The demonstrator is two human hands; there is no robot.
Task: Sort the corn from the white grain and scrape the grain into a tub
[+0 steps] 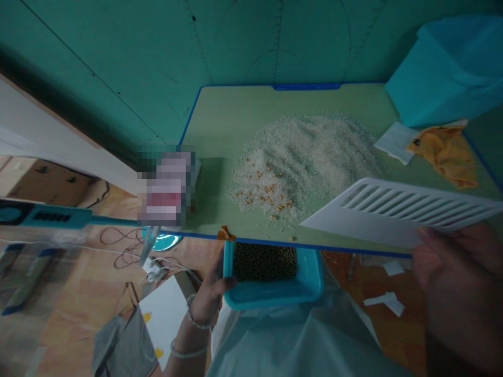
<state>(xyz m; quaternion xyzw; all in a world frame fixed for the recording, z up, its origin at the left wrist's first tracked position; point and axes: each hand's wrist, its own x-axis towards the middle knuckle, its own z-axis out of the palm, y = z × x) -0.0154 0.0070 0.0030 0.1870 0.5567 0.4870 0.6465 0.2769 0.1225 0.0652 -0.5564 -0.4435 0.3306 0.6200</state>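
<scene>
A teal wall (275, 42) rises behind the green surface (220, 120), and a wooden floor (78, 324) shows below it on your left. Your left hand (206, 298) has its fingers curled around the rim of a blue plastic tray (275, 298), which sits just below the near edge of the surface and holds dark beans (265, 262). Mid-surface lies a wide pile of white rice (306, 157), with yellow grains (263, 193) scattered through its near left side. Your right hand (459, 277) is closed on a white slotted scraper (396, 214), holding it tilted above the near right corner, its tip near the rice. Toward the right edge lie a white paper (395, 141) and a crumpled orange cloth (448, 152), below a teal bag (444, 73). Your main risk is a hard sweep of the scraper, which could throw rice over the near edge and into the beans. A slack left grip could also tip the tray and spill them.
</scene>
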